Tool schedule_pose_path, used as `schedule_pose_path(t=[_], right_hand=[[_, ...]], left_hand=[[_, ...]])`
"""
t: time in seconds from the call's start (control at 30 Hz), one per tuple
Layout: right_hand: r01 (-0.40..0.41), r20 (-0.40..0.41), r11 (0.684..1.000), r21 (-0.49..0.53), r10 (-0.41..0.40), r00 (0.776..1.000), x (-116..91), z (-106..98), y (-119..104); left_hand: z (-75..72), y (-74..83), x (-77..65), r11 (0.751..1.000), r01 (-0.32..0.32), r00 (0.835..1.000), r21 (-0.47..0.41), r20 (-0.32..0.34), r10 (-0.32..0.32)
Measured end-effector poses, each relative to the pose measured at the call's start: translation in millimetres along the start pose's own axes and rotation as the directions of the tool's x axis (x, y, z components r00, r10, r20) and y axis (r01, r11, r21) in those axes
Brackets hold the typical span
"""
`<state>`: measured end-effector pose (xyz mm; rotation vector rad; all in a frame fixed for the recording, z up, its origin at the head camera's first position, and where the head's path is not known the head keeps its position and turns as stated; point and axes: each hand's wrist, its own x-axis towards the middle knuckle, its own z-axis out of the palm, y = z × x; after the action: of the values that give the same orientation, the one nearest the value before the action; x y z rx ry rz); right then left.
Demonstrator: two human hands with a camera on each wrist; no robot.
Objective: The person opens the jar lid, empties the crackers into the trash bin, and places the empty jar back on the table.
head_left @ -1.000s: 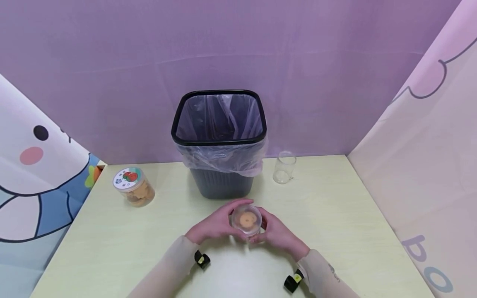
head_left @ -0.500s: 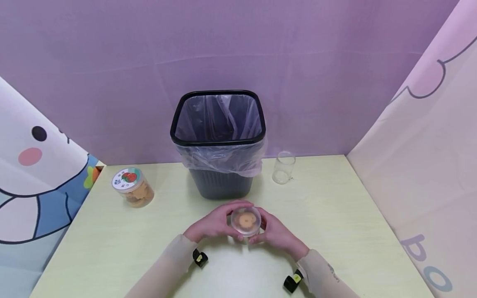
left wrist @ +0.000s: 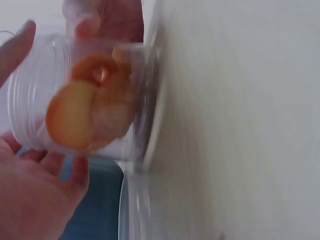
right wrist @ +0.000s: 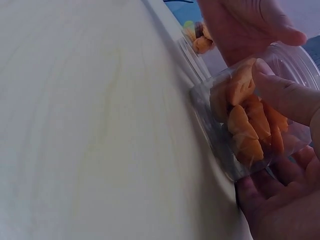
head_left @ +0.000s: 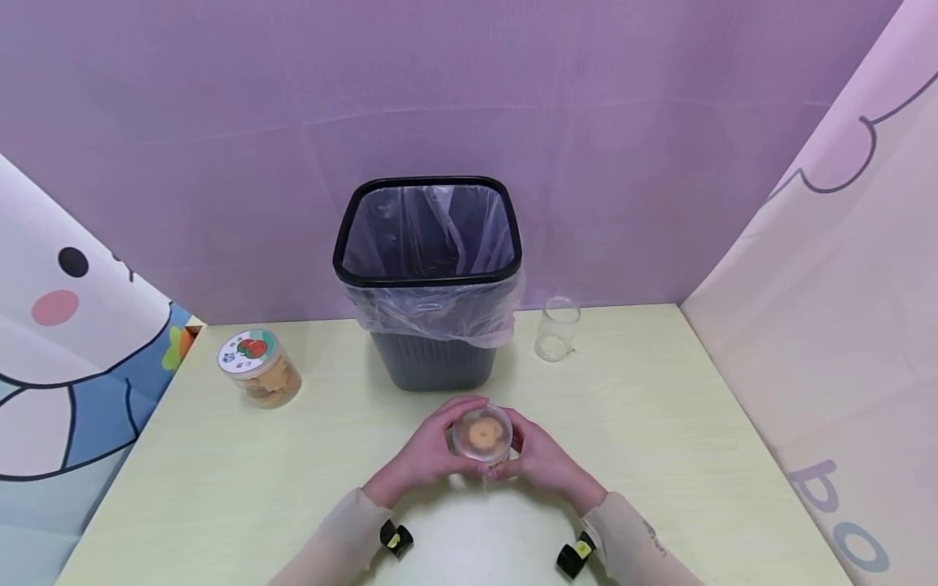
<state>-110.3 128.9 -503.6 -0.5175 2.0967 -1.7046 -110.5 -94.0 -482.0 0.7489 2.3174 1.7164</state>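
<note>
A clear plastic jar (head_left: 484, 434) of orange-brown cookies (left wrist: 72, 117) stands at the front middle of the table, its see-through lid (left wrist: 27, 97) on top. My left hand (head_left: 428, 452) curves round the upper part of the jar at the lid, thumb on the near side and fingers on the far side. From the other side my right hand (head_left: 545, 460) grips the jar's body; its thumb (right wrist: 287, 95) lies along the wall and its fingers wrap beneath in the right wrist view. The jar's base is right at the tabletop.
Behind the hands stands a grey bin with a black rim (head_left: 427, 282) and a clear liner. A second cookie jar (head_left: 260, 369) with a printed lid is at the left. Right of the bin is an empty clear glass (head_left: 557, 330). Printed cloths enclose the table (head_left: 659, 423).
My left hand has shifted slightly round the jar's top, its wrist lower and its thumb now nearer my right thumb. My right hand and the jar stay nearly in place.
</note>
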Motion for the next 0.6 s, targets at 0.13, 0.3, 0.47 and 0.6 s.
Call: schedule_pose_path(t=[0.13,0.3,0.47,0.6], right_hand=[[0.004,-0.006,1.000,0.002,-0.004,1.000,-0.1,1.3,0.6],[0.015,-0.013,1.000,0.011,-0.015,1.000,-0.6,2.1,0.8],[0.031,-0.019,1.000,0.006,-0.031,0.999,0.0,2.0,1.0],[0.033,-0.025,0.999,-0.001,-0.033,0.999,-0.4,2.0,0.5]], left_hand=[[9.8,3.1,-5.0,1.000,0.024,0.994,0.007,-0.103,-0.023],[25.4,4.8,-10.1,0.998,0.056,0.968,0.007,-0.245,-0.053],[35.9,6.0,-13.3,0.998,0.044,0.944,0.042,-0.328,-0.028],[33.8,8.1,-14.0,0.997,0.043,0.950,0.071,-0.312,-0.019]])
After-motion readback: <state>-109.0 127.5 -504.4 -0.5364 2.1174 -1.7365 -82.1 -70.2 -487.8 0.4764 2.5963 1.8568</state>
